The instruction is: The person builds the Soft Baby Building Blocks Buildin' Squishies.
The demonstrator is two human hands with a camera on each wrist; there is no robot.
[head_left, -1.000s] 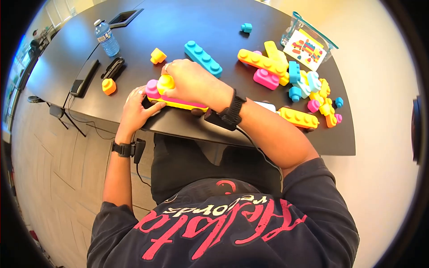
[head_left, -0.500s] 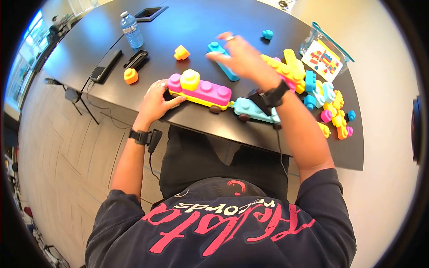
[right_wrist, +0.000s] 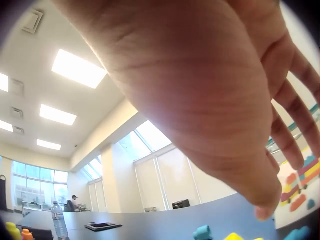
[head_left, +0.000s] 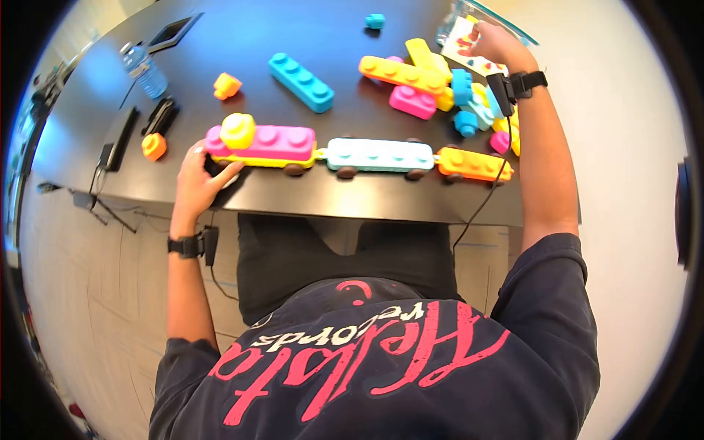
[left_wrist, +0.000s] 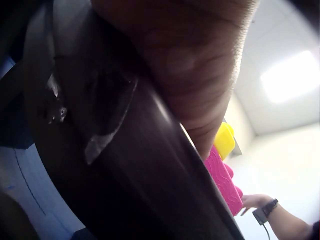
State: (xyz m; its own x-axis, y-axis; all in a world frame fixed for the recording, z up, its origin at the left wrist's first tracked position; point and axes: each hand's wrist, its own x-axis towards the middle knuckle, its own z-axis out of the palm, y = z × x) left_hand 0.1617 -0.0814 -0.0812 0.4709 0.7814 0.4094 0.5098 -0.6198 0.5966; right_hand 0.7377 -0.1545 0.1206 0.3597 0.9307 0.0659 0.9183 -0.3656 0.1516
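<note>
A toy train of building blocks stands along the table's near side. Its pink and yellow front car (head_left: 282,144) carries a round yellow block (head_left: 237,130), and a pale blue car (head_left: 380,155) and an orange car (head_left: 474,164) follow to the right. My left hand (head_left: 196,183) holds the front car's left end, thumb on the near side; the left wrist view shows the palm low at the table edge. My right hand (head_left: 506,50) reaches over the picture card (right_wrist: 300,192) in the clear zip bag (head_left: 449,22), its fingers (right_wrist: 287,145) spread and fairly straight in the right wrist view.
Loose yellow, pink and blue blocks (head_left: 413,101) lie in a pile at right. A long blue block (head_left: 301,82) and two small orange blocks (head_left: 226,86) sit farther left. A water bottle (head_left: 144,71) and a black case (head_left: 160,115) stand at the left.
My right hand has left the round yellow block on the front car and moved right and away to the bag with the card. My left hand has stayed at the train's left end.
</note>
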